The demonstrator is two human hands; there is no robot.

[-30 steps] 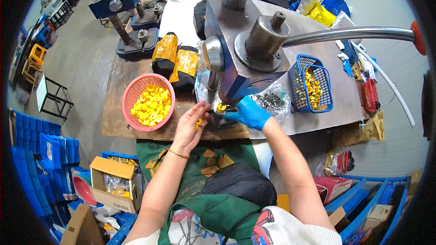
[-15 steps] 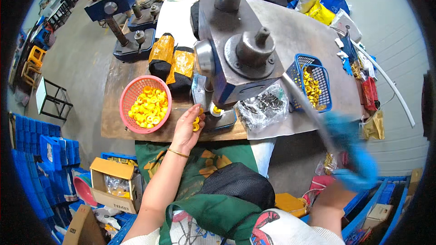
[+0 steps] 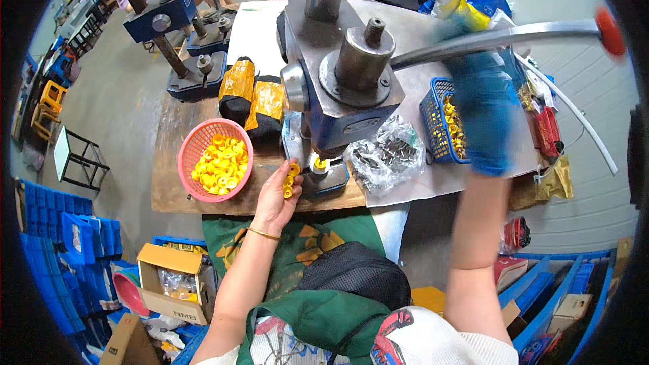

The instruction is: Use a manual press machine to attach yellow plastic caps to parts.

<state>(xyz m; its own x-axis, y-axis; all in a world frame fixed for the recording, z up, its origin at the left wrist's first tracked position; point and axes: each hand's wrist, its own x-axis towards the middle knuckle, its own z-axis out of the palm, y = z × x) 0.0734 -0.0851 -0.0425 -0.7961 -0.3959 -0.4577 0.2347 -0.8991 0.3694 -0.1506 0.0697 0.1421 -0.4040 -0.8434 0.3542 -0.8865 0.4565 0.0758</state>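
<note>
Where the press point(image 3: 355, 88) stands at twelve o'clock, its lever point(image 3: 547, 33) extends toward two. The blurred, gloved right hand point(image 3: 481, 111) overlaps the lever; its grip is indeterminable. The half-closed left hand point(image 3: 272, 197), at eight, holds yellow caps point(image 3: 289, 181), likely light, stiff and slippery; grasp their rims.

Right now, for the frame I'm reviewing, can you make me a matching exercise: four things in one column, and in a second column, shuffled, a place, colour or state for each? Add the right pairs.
Things
1. Pink basket
2. Clear bag
3. Left grip
4. Right grip

Places, colours or states
A. Bare, with small yellow pieces at the fingers
B. Gloved in blue, blurred, overlapping the press lever in this view
C. On the left part of the table, with a heap of yellow in it
D. See-through, with dark parts inside

Right pairs: 1-C, 2-D, 3-A, 4-B
</note>
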